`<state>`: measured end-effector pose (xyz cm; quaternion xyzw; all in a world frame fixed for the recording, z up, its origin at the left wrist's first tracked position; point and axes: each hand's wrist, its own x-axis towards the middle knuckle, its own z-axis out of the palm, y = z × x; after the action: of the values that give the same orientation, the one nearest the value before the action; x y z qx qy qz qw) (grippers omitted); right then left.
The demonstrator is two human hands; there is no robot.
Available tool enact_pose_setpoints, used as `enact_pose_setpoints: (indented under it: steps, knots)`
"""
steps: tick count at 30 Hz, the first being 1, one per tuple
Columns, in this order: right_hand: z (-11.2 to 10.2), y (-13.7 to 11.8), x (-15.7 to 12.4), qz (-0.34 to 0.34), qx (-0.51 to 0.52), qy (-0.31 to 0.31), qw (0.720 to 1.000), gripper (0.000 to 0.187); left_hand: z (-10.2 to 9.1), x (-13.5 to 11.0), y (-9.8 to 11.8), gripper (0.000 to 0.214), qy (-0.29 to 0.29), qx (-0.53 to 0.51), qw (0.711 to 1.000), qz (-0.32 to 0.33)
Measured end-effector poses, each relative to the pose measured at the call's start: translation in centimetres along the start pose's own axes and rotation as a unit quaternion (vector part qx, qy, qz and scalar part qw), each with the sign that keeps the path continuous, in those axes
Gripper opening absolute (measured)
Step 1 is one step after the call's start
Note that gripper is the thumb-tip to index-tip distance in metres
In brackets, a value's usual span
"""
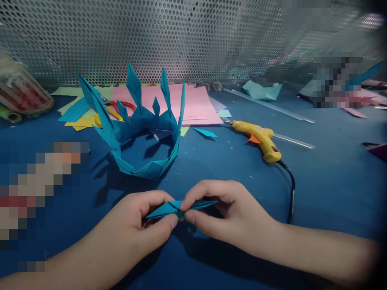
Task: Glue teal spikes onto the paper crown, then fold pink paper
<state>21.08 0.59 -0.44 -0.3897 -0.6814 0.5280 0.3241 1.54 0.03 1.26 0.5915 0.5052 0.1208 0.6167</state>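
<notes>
Between my two hands, above the blue table, is a narrow piece of folded blue paper, pointed at both ends. My left hand pinches its left half between thumb and fingers. The thumb and forefinger of my right hand grip it near the middle, and its right tip passes in front of the curled fingers. Just beyond my hands stands a blue paper crown, a ring of folded pieces with tall pointed spikes. My hands are apart from it.
A yellow hot glue gun lies right of the crown, its black cord running toward me. Clear glue sticks lie behind it. Pink paper sheets and red-and-yellow-handled scissors are behind the crown. A perforated metal panel closes the back.
</notes>
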Motion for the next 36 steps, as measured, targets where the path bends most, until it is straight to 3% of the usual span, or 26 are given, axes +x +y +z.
enact_pose_setpoints:
  steps: [11,16,19,26,31,36]
  knots:
    - [-0.1,-0.2,0.0,-0.006,-0.04,-0.005,0.999,0.009,0.0,-0.1,-0.1,0.021,-0.001,-0.011,1.0,-0.011]
    - [-0.2,-0.1,0.0,0.012,-0.035,-0.02,0.999,0.01,0.3,-0.1,-0.4,0.026,0.086,0.016,0.996,-0.002]
    - [-0.3,0.0,-0.1,0.017,-0.034,-0.036,0.999,0.009,0.4,-0.1,-0.8,0.028,0.109,0.033,0.993,0.009]
    - [-0.2,-0.1,-0.3,0.05,-0.003,-0.037,0.998,0.017,0.2,-0.2,-0.9,0.03,0.094,0.079,0.991,0.048]
    - [-0.2,-0.2,-0.2,0.05,-0.03,-0.055,0.997,0.003,-0.1,-0.3,-0.6,0.035,0.044,0.137,0.987,0.073]
    - [-0.3,-0.4,-0.3,0.053,-0.037,-0.063,0.996,0.004,0.0,-0.4,-0.6,0.033,0.045,0.161,0.978,0.122]
